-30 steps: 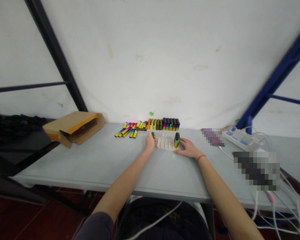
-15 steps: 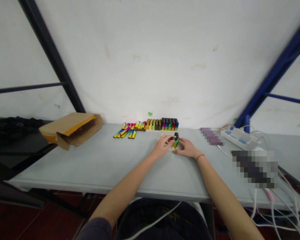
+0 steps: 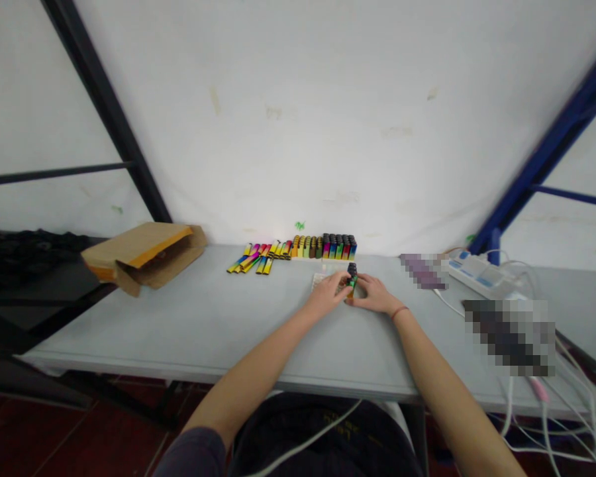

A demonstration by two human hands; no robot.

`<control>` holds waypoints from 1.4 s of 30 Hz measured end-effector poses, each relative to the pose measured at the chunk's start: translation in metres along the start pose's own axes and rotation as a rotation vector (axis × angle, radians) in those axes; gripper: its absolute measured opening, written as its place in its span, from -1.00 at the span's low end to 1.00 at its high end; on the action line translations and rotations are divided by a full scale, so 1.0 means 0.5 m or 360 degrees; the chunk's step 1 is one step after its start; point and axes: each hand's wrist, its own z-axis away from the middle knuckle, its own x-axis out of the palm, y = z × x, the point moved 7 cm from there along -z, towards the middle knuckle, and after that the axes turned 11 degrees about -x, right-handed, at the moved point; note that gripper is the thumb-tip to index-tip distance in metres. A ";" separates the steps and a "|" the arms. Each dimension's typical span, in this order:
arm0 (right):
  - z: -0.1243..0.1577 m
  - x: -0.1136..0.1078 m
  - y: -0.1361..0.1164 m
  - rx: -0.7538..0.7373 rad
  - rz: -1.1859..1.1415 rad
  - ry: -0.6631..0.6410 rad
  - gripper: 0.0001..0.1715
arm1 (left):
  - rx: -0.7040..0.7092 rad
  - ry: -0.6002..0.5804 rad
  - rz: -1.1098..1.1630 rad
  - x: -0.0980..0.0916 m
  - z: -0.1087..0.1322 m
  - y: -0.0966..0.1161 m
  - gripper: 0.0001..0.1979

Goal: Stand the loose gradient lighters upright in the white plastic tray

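Observation:
My left hand (image 3: 326,293) is closed on a green lighter (image 3: 352,283) with a black top, at the right part of a white tray (image 3: 319,279). From the right, my right hand (image 3: 374,294) rests beside the same spot, its fingers bent around the tray's right end; whether they grip anything is hidden. Behind, upright lighters with black tops (image 3: 339,247) stand in rows, next to upright yellow and brown lighters (image 3: 306,247). Loose multicoloured lighters (image 3: 253,258) lie in a pile to the left of them.
An open cardboard box (image 3: 144,255) lies on the left of the grey table (image 3: 203,324). A power strip (image 3: 477,275), white cables and two blurred flat items are at the right. The wall rises behind the table.
My left hand has shifted slightly down at the tray, showing more of the tray's left part. My right hand has hardly moved. The view has shifted slightly.

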 end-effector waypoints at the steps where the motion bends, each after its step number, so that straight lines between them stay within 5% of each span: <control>1: 0.000 -0.001 0.000 0.0005 -0.0003 0.0002 -0.03 | 0.0037 0.0034 -0.0063 -0.003 0.002 0.007 -0.69; 6: 0.000 -0.003 0.001 0.0010 -0.0032 -0.0001 0.01 | 0.0059 0.0153 -0.0436 -0.036 -0.004 0.016 -0.68; 11: 0.000 -0.003 0.002 0.0024 -0.0034 -0.0035 0.05 | -0.0709 0.0565 -0.0789 -0.174 -0.019 -0.118 -0.62; 17: 0.000 -0.004 0.001 0.0040 -0.0026 -0.0052 0.04 | -0.0899 0.0672 -0.0811 -0.272 -0.001 -0.231 -0.66; 34: -0.001 -0.003 0.001 0.0043 -0.0024 -0.0048 0.03 | -0.1125 0.0322 -0.1103 -0.226 -0.007 -0.234 -0.59; 38: 0.000 -0.005 0.000 0.0041 -0.0024 -0.0064 0.02 | -0.1048 0.0372 -0.0616 -0.212 -0.021 -0.212 -0.69; 42: 0.000 -0.004 0.000 0.0032 -0.0022 -0.0079 0.05 | -0.1120 0.0385 0.0336 -0.174 -0.027 -0.196 -0.82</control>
